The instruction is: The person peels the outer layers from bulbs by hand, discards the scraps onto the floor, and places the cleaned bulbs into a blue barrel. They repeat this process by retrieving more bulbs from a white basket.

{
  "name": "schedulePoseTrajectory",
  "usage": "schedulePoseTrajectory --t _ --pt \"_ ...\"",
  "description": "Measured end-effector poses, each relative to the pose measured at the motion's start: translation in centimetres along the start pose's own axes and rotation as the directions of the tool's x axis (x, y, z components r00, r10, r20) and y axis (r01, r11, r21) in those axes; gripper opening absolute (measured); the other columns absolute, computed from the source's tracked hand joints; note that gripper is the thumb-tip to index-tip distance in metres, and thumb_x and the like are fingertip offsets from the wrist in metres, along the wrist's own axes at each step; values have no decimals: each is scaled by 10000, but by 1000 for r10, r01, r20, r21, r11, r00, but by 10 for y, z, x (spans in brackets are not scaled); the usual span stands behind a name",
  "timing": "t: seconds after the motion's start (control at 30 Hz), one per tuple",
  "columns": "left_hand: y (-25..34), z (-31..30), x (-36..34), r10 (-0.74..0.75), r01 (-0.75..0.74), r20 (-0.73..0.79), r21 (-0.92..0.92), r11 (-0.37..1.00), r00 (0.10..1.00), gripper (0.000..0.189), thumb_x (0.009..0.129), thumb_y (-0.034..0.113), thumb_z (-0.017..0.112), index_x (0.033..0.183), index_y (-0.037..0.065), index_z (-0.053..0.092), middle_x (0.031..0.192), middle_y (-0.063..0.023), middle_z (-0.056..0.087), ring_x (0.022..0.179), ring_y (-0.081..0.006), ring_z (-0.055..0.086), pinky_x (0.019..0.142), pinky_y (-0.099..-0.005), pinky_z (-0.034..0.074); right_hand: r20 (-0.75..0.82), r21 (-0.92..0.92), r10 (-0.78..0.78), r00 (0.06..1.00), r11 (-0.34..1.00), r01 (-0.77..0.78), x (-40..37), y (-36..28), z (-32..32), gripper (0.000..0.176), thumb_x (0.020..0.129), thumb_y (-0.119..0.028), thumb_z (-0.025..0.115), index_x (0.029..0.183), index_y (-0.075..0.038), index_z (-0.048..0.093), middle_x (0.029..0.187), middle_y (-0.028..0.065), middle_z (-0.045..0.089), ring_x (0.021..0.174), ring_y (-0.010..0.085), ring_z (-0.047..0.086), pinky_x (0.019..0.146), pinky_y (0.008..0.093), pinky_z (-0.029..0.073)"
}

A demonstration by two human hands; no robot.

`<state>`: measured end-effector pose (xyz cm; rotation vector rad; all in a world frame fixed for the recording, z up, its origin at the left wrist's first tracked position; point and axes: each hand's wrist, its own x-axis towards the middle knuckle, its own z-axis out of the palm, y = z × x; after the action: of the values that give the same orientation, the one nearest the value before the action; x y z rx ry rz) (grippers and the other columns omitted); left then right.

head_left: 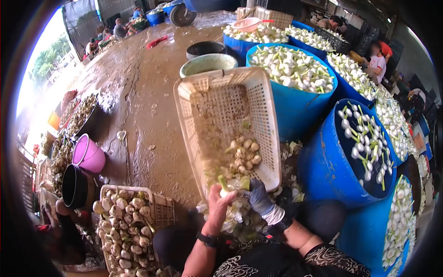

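Observation:
My left hand point(218, 203) is bare and closed round a white bulb point(225, 191) with a short green stem pointing up. Close beside it, my right hand point(260, 198) wears a grey-blue glove and is closed on a small dark tool point(243, 193), perhaps a knife, whose blade is hard to make out. Both hands are over the near end of a tilted cream plastic crate point(273, 138). Inside the crate lie several brownish unpeeled bulbs point(244, 154) and dirt. Pale peelings point(233, 224) lie beneath my hands.
Blue barrels point(323, 152) of white bulbs stand right. A crate point(164, 210) heaped with unpeeled bulbs is at lower left, near a pink bucket point(88, 153) and black bucket point(76, 186). A green-rimmed tub point(208, 64) stands beyond the tilted crate. Other people sit farther off.

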<state>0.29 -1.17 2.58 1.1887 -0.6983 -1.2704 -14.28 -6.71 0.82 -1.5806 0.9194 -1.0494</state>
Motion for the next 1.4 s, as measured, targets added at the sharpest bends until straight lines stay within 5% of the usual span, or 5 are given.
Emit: schedulePoseTrajectory --t 0.53,0.67,1.03,1.23,1.4 --pt "-6 -4 -13 -53 182 337 -364 913 940 513 649 90 751 1114 62 538 930 -33 579 776 -118 571 628 -239 478 263 -707 499 825 682 -187 -7 28 -45 224 736 -106 672 942 -26 630 784 152 619 725 285 610 693 353 496" --pt "0 -5 -14 -99 161 286 -202 966 953 473 670 89 695 1124 46 571 979 -31 597 873 -139 586 780 -265 491 215 98 184 959 973 -209 -22 6 -35 417 793 -89 724 1183 -45 583 925 14 603 790 78 545 715 265 476" --pt "-7 6 -9 203 -254 274 165 953 940 483 914 331 478 1230 -26 554 1229 -180 587 1214 -243 503 1026 -335 368 -67 -216 166 984 960 -177 -15 18 -11 64 789 -63 662 839 -30 641 718 119 628 625 213 592 612 314 479" --pt "4 -3 3 -91 132 96 -768 627 991 597 937 461 462 1291 -18 429 1320 -235 475 1231 -379 465 1015 -437 389 647 -463 298 702 885 51 -66 53 20 337 743 -97 613 1079 -88 619 1018 183 632 934 326 618 822 403 484" --pt "-15 -23 4 -114 112 -67 -35 993 991 365 852 262 587 1108 2 563 1015 -164 629 877 -258 622 735 -343 507 294 -550 64 954 828 113 -47 35 9 635 722 -60 627 1333 -134 471 1350 168 460 1240 347 441 1027 443 357"
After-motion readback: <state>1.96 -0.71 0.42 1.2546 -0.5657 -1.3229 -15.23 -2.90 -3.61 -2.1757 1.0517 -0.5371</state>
